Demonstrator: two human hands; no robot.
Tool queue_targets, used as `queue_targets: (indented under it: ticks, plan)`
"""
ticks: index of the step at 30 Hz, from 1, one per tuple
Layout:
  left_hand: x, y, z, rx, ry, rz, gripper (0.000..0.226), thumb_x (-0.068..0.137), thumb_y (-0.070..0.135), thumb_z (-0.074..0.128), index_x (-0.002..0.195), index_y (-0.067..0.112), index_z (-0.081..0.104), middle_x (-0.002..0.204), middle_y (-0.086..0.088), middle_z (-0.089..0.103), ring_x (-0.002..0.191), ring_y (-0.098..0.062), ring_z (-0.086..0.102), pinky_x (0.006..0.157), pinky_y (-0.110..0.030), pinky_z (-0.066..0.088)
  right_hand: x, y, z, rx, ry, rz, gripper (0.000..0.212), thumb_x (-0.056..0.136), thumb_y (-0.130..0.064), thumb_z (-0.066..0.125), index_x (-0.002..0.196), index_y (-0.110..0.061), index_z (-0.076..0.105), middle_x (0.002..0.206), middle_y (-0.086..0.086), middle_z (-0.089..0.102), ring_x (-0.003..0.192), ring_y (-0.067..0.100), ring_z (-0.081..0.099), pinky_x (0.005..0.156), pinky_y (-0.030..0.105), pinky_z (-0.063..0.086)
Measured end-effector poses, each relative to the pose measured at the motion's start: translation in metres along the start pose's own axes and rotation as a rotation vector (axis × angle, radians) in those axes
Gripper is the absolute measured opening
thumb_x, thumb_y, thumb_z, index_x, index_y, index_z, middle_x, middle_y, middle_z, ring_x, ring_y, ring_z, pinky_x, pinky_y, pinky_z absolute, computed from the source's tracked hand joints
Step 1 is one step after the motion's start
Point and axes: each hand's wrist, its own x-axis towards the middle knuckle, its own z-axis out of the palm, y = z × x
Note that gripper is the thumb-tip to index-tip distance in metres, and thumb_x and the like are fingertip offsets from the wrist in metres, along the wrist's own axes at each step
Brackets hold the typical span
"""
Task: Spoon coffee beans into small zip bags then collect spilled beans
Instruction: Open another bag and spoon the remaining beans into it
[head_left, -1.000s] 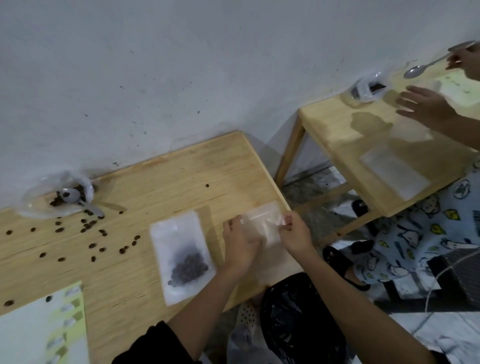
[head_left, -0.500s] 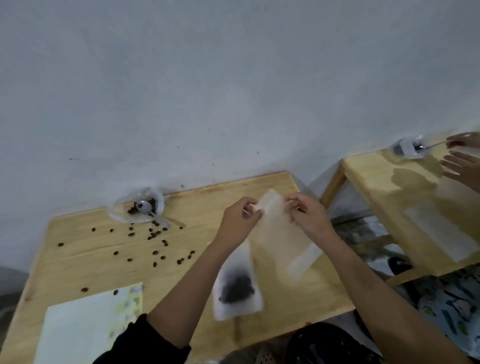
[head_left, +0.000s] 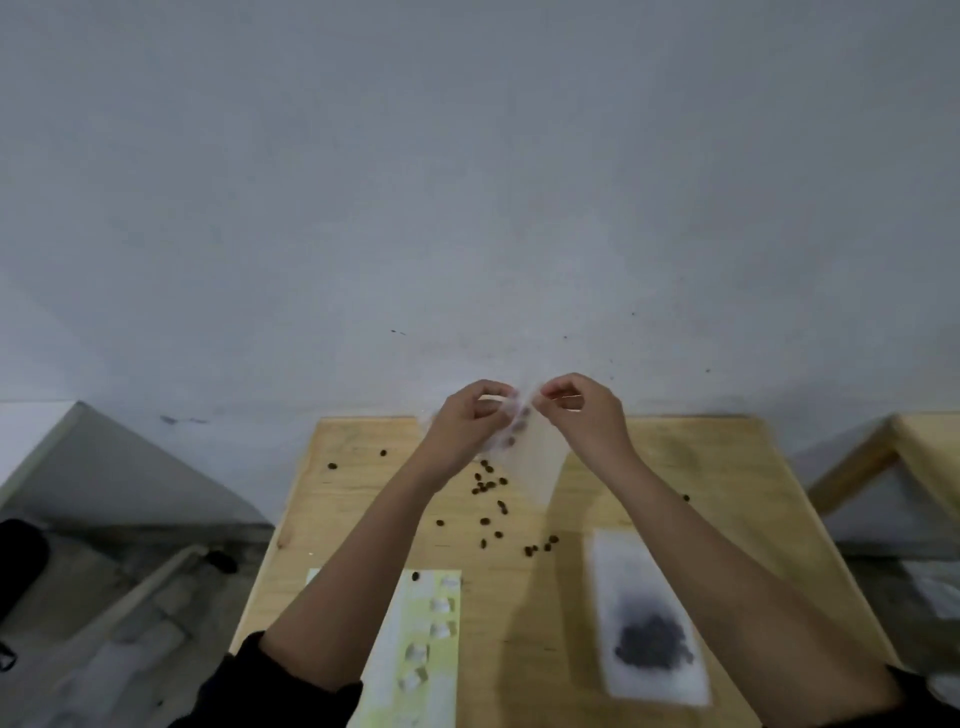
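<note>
An empty small zip bag (head_left: 540, 457) hangs above the wooden table (head_left: 717, 467), held up by its top edge. My left hand (head_left: 470, 421) pinches the bag's left top corner and my right hand (head_left: 584, 415) pinches the right one. A filled zip bag (head_left: 649, 623) with a dark heap of coffee beans lies flat at the near right of the table. Several spilled beans (head_left: 488, 499) are scattered across the middle of the table, below my hands. The bean container and spoon are hidden behind my hands.
A yellow-green sheet with white labels (head_left: 421, 639) lies at the table's near left. A second wooden table (head_left: 919, 452) stands to the right. The grey wall rises just behind the table. To the left, a grey surface (head_left: 104, 467) and the floor.
My view has swung left and centred on the table. Both hands have lifted the empty bag higher and further back, over the spilled beans. The other person's hands have left the view.
</note>
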Motion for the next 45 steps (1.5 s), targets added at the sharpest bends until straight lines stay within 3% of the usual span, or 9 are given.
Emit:
queue_targets:
  ticks: [3, 6, 9, 15, 23, 28, 32, 39, 45]
  plan:
    - [-0.004, 0.001, -0.026, 0.007, 0.027, 0.046, 0.02, 0.092, 0.01, 0.059, 0.106, 0.023, 0.063, 0.103, -0.007, 0.071, 0.094, -0.026, 0.067, 0.081, -0.046, 0.055, 0.006, -0.023, 0.03, 0.273, -0.145, 0.146, 0.01, 0.084, -0.016, 0.069, 0.089, -0.009, 0.063, 0.094, 0.005, 0.063, 0.091, 0.019, 0.066, 0.076, 0.032, 0.058]
    - [-0.005, 0.003, -0.044, -0.035, 0.007, 0.095, 0.024, 0.091, 0.013, 0.061, 0.115, 0.016, 0.061, 0.11, -0.006, 0.068, 0.094, -0.018, 0.068, 0.076, -0.031, 0.054, 0.014, -0.037, 0.051, 0.362, -0.208, 0.204, 0.019, 0.083, -0.022, 0.071, 0.095, -0.009, 0.064, 0.108, 0.014, 0.062, 0.1, 0.023, 0.065, 0.076, 0.034, 0.058]
    - [-0.003, 0.001, -0.06, -0.052, -0.011, 0.137, 0.032, 0.087, 0.022, 0.067, 0.118, 0.017, 0.06, 0.114, -0.01, 0.067, 0.104, -0.026, 0.066, 0.088, -0.044, 0.053, 0.02, -0.047, 0.066, 0.362, -0.208, 0.2, 0.021, 0.082, -0.023, 0.072, 0.096, -0.01, 0.064, 0.11, 0.015, 0.062, 0.101, 0.023, 0.065, 0.077, 0.034, 0.058]
    - [0.005, 0.002, -0.081, -0.054, -0.009, 0.184, 0.031, 0.085, 0.016, 0.07, 0.115, 0.017, 0.062, 0.115, 0.003, 0.066, 0.104, -0.014, 0.065, 0.082, -0.029, 0.053, 0.021, -0.061, 0.081, 0.391, -0.191, 0.211, 0.018, 0.083, -0.02, 0.07, 0.098, -0.011, 0.063, 0.104, 0.008, 0.066, 0.098, 0.018, 0.066, 0.074, 0.027, 0.057]
    - [0.009, -0.001, -0.094, -0.094, -0.058, 0.19, 0.032, 0.084, 0.018, 0.071, 0.115, 0.021, 0.063, 0.115, 0.008, 0.065, 0.104, -0.011, 0.064, 0.081, -0.026, 0.054, 0.017, -0.059, 0.091, 0.508, -0.169, 0.249, 0.023, 0.084, -0.018, 0.068, 0.105, -0.009, 0.063, 0.104, 0.006, 0.066, 0.099, 0.015, 0.066, 0.08, 0.03, 0.055]
    - [0.011, -0.007, -0.097, -0.115, -0.086, 0.184, 0.03, 0.089, 0.02, 0.065, 0.119, 0.019, 0.061, 0.121, 0.005, 0.063, 0.106, -0.011, 0.064, 0.082, -0.026, 0.054, 0.015, -0.058, 0.096, 0.554, -0.122, 0.252, 0.01, 0.087, -0.011, 0.063, 0.097, -0.008, 0.063, 0.098, 0.006, 0.066, 0.096, 0.016, 0.066, 0.075, 0.026, 0.056]
    - [0.014, -0.009, -0.099, -0.078, -0.077, 0.203, 0.029, 0.087, 0.024, 0.067, 0.116, 0.023, 0.063, 0.119, 0.009, 0.064, 0.108, -0.009, 0.062, 0.091, -0.036, 0.053, 0.014, -0.06, 0.101, 0.516, -0.075, 0.236, 0.016, 0.085, -0.014, 0.067, 0.099, -0.008, 0.062, 0.098, 0.006, 0.066, 0.097, 0.017, 0.066, 0.078, 0.028, 0.056]
    - [0.014, -0.014, -0.102, -0.15, -0.091, 0.189, 0.029, 0.087, 0.021, 0.067, 0.116, 0.023, 0.064, 0.119, 0.003, 0.066, 0.11, -0.013, 0.062, 0.092, -0.036, 0.052, 0.013, -0.058, 0.104, 0.48, -0.074, 0.23, 0.021, 0.082, -0.017, 0.071, 0.1, -0.01, 0.064, 0.11, 0.011, 0.065, 0.101, 0.019, 0.066, 0.084, 0.032, 0.056]
    - [0.013, -0.017, -0.103, -0.166, -0.098, 0.159, 0.032, 0.088, 0.023, 0.065, 0.12, 0.019, 0.063, 0.118, -0.001, 0.067, 0.109, -0.018, 0.063, 0.092, -0.037, 0.053, 0.008, -0.061, 0.106, 0.529, -0.067, 0.259, 0.021, 0.084, -0.014, 0.069, 0.103, -0.006, 0.064, 0.11, 0.012, 0.065, 0.1, 0.019, 0.066, 0.079, 0.027, 0.056]
